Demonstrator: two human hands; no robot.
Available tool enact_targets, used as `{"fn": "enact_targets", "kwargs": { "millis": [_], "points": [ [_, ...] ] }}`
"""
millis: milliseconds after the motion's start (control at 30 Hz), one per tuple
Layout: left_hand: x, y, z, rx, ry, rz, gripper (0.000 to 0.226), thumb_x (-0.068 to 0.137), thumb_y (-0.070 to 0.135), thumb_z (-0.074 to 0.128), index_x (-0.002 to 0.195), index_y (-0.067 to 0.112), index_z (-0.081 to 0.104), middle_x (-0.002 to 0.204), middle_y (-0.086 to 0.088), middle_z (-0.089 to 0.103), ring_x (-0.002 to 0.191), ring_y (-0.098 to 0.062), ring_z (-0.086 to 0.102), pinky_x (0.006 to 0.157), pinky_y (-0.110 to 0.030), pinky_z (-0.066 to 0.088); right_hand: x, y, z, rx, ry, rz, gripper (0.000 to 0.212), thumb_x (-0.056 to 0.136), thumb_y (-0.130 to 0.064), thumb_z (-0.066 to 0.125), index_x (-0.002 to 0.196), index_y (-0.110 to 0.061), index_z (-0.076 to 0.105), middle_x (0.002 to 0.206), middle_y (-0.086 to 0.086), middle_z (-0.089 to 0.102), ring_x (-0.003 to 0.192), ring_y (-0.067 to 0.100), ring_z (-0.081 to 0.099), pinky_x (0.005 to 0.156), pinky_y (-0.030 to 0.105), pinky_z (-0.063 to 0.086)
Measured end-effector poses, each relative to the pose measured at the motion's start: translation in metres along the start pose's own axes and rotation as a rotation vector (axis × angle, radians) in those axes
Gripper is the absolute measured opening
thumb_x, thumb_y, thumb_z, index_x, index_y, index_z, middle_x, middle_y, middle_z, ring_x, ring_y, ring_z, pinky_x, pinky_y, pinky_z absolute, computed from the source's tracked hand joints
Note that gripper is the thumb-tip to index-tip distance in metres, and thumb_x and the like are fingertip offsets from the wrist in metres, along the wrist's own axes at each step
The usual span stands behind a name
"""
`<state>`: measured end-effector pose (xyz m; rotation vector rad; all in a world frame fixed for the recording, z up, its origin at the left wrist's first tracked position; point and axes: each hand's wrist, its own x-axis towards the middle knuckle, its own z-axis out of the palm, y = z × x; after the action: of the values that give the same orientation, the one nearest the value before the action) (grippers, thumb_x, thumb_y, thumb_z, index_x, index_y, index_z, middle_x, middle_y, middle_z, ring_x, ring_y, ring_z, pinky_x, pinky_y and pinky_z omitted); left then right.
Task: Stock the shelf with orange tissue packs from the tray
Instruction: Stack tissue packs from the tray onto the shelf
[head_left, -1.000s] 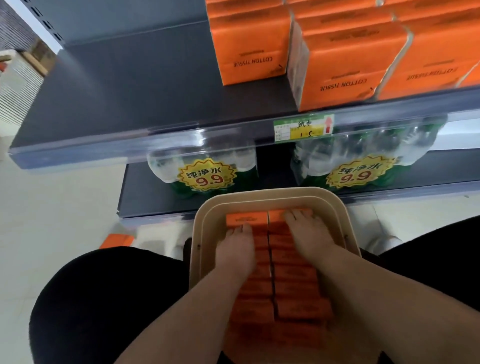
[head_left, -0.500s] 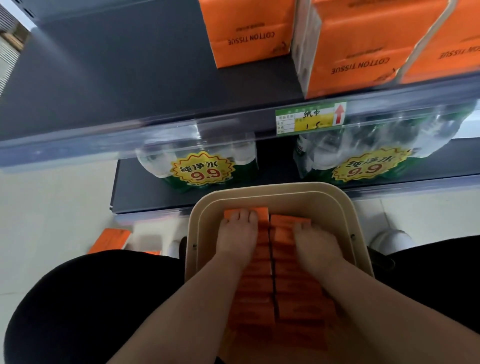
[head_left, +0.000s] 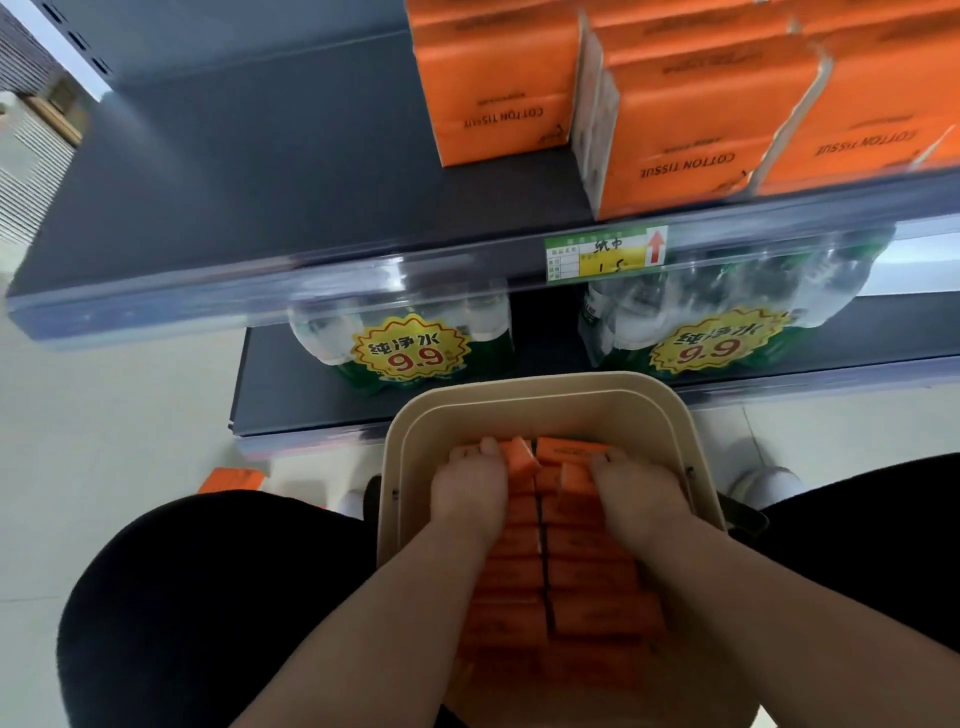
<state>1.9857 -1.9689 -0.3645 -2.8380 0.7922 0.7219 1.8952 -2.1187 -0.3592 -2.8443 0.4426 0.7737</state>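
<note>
a dark grey upper shelf (head_left: 249, 171) is spanning the far side of the scene, its left part lying bare. a lower shelf (head_left: 291, 384) is sitting beneath it, nearer the floor. two black-clad knees (head_left: 197, 597) are framing the near corners, left and right.

three large orange tissue packs (head_left: 498, 88), each printed "cotton tissue", are standing on the right part of the upper shelf, side by side and touching; more orange behind them is running out of view. two shrink-wrapped bundles of water bottles (head_left: 410, 338) are standing on the lower shelf, each wearing one yellow "9.9" sticker.

one beige tray (head_left: 540, 395) is resting between the knees, just in front of the lower shelf. small orange tissue packs (head_left: 597, 613) are lying inside it in two rows, left and right; the arms are covering too much for an exact count.

the left hand (head_left: 470, 493) is curling its fingers down over the far end of the left row and holding packs there, with one pack beside it tipping up on edge. the right hand (head_left: 639, 499) is gripping the far end of the right row the same way, fingers bent over its outer side.

one orange pack (head_left: 231, 480) is lying on the floor at left, one white shoe (head_left: 769, 480) is showing at right, and one green-and-yellow price tag (head_left: 605, 257) is sitting on the upper shelf's edge.
</note>
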Motion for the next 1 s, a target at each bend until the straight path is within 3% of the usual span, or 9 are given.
{"fn": "enact_targets", "kwargs": {
  "millis": [333,500,833,1000],
  "points": [
    [-0.063,-0.009,-0.058,-0.128,0.401,0.020,0.040,0.085,0.021,0.046,0.125,0.017,0.048,0.124,-0.005,0.056,0.117,-0.025,0.048,0.098,-0.037,0.042,-0.072,-0.011,-0.065,-0.023,0.405,-0.030,0.039,0.090,-0.017,0.045,0.128,-0.024,0.044,0.128,0.002,0.050,0.122,0.025,0.045,0.099,0.040,0.038],
    [-0.089,-0.014,-0.119,-0.145,0.610,0.089,0.039,0.088,0.026,0.051,0.126,0.020,0.048,0.118,-0.004,0.059,0.111,-0.024,0.052,0.086,-0.039,0.047,-0.104,-0.007,-0.124,-0.045,0.615,-0.014,0.045,0.087,-0.009,0.048,0.130,-0.019,0.039,0.125,0.005,0.051,0.117,0.026,0.048,0.093,0.040,0.041],
    [-0.085,0.004,-0.260,-0.086,0.795,0.077,0.039,0.087,0.014,0.048,0.125,0.014,0.046,0.118,-0.009,0.056,0.114,-0.030,0.047,0.081,-0.042,0.044,-0.125,0.008,-0.236,-0.066,0.931,0.020,0.057,0.080,-0.003,0.052,0.133,-0.021,0.041,0.123,0.006,0.050,0.117,0.029,0.043,0.091,0.042,0.033],
    [-0.052,0.017,-0.290,0.020,0.723,0.030,0.045,0.083,0.001,0.047,0.126,0.014,0.046,0.118,-0.009,0.056,0.115,-0.030,0.043,0.081,-0.040,0.038,-0.111,0.023,-0.250,-0.058,0.918,0.033,0.066,0.075,0.001,0.057,0.135,-0.022,0.039,0.125,0.006,0.049,0.119,0.028,0.042,0.092,0.042,0.033]
  ]
}}
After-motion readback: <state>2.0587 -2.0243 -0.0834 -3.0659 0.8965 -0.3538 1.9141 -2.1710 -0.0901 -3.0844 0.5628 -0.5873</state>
